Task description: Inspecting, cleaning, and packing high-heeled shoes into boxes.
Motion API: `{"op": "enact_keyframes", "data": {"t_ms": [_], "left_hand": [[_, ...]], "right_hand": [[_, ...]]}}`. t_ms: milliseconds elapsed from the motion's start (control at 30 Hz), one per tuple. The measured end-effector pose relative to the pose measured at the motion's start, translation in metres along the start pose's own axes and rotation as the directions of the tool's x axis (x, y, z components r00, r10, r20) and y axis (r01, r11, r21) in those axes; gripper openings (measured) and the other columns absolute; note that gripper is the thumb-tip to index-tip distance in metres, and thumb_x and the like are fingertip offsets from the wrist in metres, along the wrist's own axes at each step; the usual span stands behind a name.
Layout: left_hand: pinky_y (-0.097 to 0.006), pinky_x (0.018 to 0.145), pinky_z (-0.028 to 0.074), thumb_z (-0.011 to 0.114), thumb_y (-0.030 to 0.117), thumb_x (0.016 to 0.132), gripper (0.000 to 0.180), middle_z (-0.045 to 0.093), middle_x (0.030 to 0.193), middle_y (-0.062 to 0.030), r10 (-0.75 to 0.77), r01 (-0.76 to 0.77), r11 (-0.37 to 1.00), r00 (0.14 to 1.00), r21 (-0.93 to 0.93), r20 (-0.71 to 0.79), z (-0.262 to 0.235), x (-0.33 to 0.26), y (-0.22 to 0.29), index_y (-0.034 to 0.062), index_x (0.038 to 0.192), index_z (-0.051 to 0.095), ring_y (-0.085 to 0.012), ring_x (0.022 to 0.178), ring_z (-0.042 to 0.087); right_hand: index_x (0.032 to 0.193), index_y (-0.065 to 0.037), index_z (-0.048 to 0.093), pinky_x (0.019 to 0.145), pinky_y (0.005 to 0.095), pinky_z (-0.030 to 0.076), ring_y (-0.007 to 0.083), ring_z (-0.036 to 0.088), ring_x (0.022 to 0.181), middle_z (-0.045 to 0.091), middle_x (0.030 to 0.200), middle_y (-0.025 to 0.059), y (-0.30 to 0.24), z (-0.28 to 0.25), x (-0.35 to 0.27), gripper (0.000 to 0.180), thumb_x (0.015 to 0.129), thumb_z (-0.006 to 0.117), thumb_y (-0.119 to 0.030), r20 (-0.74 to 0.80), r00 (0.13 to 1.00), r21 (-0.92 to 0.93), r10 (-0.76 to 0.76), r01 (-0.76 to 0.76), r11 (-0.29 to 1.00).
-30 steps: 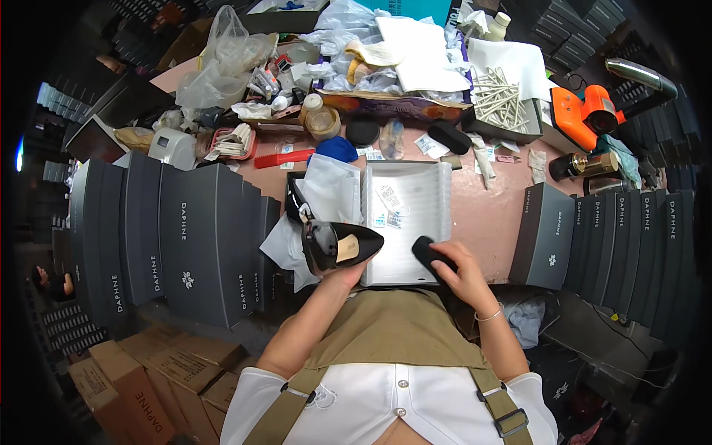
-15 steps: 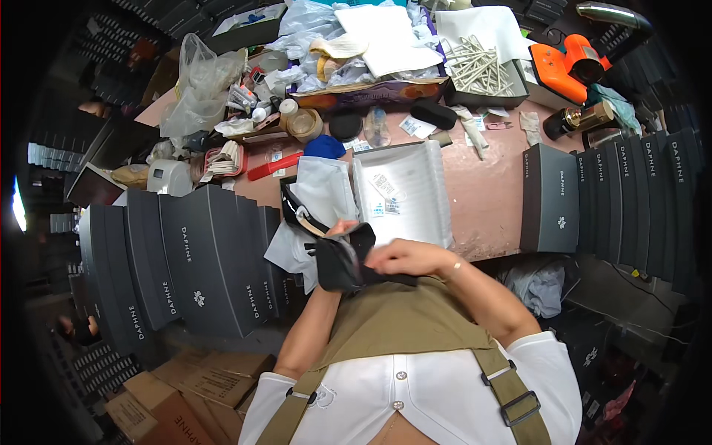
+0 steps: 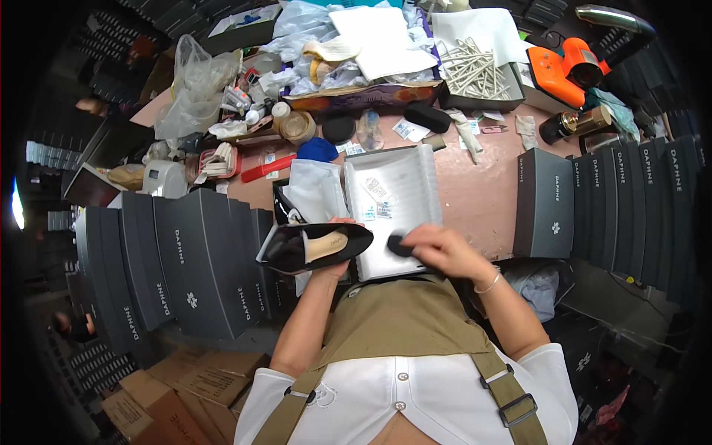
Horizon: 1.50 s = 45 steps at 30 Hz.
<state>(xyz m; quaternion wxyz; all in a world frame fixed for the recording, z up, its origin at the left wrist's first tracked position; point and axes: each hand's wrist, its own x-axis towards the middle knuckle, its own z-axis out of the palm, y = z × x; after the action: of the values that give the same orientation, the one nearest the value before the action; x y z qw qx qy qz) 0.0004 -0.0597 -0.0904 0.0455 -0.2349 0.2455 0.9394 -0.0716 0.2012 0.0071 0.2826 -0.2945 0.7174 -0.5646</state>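
My left hand is closed around a black shoe, supporting it from beneath. The shoe lies sideways with its beige insole turned up. In my right hand, pinched between the fingers, is a small black rounded pad, blurred by motion and apart from the shoe. Below the pad stands an open shoebox lined with white paper, with small packets and a tag on the lining. Beyond the held shoe, white wrapping paper partly covers another glossy black item, whose kind I cannot make out.
Dark grey shoeboxes stand in rows at left and right. Along the back are a carton of crumpled wrapping, a box of pale sticks, an orange tool, a jar and a blue cloth.
The shoe has turned from upright to lying sideways, its insole now showing, and sits further left. My right hand has moved right, away from the shoe, with the black pad in its fingers.
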Motion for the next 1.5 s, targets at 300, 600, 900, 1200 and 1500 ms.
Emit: {"op": "enact_keyframes", "data": {"t_ms": [300, 600, 900, 1200, 1500], "left_hand": [[-0.061, 0.095, 0.043, 0.046, 0.046, 0.093, 0.049, 0.06, 0.117, -0.0136, -0.39, 0.311, 0.905, 0.879, -0.289, -0.275, 0.056, -0.015, -0.026, 0.0051, 0.118, 0.056, -0.0401, 0.108, 0.056], [-0.041, 0.097, 0.045, 0.036, 0.038, 0.101, 0.047, 0.046, 0.134, -0.0095, -0.29, 0.316, 0.875, 0.949, 0.368, -0.125, 0.046, -0.063, -0.042, 0.0101, 0.139, 0.037, -0.0214, 0.12, 0.049], [-0.03, 0.094, 0.041, 0.033, 0.03, 0.103, 0.042, 0.059, 0.114, -0.0087, 0.354, -0.24, 0.713, 0.934, 0.659, -0.042, 0.042, -0.072, -0.045, -0.0022, 0.124, 0.05, -0.0156, 0.105, 0.054], [-0.042, 0.103, 0.037, 0.069, 0.037, 0.081, 0.076, 0.04, 0.134, -0.026, 0.345, -0.471, 0.042, 0.835, 0.881, 0.429, 0.07, -0.085, -0.007, -0.0083, 0.134, 0.037, -0.0379, 0.125, 0.041], [-0.039, 0.092, 0.042, 0.076, 0.033, 0.077, 0.071, 0.05, 0.116, -0.0201, 0.726, 0.007, 0.337, 0.634, 0.941, -0.265, -0.093, -0.006, 0.023, -0.0043, 0.126, 0.042, -0.0299, 0.105, 0.051]], "right_hand": [[0.142, -0.003, 0.034, 0.108, 0.0399, 0.031, 0.0369, 0.036, 0.133, 0.035, 0.143, 0.0247, 0.07, -0.05, 0.04, 0.073, 0.083, 0.069, -0.027, -0.442, 0.888, -0.524, -0.124, -0.144, 0.839], [0.144, -0.003, 0.032, 0.104, 0.0319, 0.034, 0.0203, 0.044, 0.124, 0.045, 0.137, 0.0123, 0.002, 0.033, 0.032, 0.081, 0.077, 0.073, -0.018, 0.123, 0.992, 0.414, -0.017, -0.036, 0.91], [0.146, 0.004, 0.023, 0.111, 0.0348, 0.025, 0.0296, 0.031, 0.137, 0.028, 0.15, 0.022, -0.004, 0.067, 0.031, 0.065, 0.097, 0.047, -0.031, 0.038, 0.995, 0.218, 0.094, -0.1, 0.971], [0.125, 0.0, 0.056, 0.096, 0.0295, 0.043, 0.0144, 0.056, 0.108, 0.063, 0.113, 0.0084, 0.009, 0.054, 0.02, 0.049, 0.081, 0.07, -0.017, 0.278, 0.933, 0.558, 0.229, -0.351, 0.752], [0.134, 0.003, 0.046, 0.104, 0.0381, 0.04, 0.0242, 0.049, 0.125, 0.046, 0.14, 0.0145, 0.01, 0.056, 0.016, 0.073, 0.073, 0.074, -0.028, 0.244, 0.968, 0.877, 0.064, -0.248, 0.411]]}}
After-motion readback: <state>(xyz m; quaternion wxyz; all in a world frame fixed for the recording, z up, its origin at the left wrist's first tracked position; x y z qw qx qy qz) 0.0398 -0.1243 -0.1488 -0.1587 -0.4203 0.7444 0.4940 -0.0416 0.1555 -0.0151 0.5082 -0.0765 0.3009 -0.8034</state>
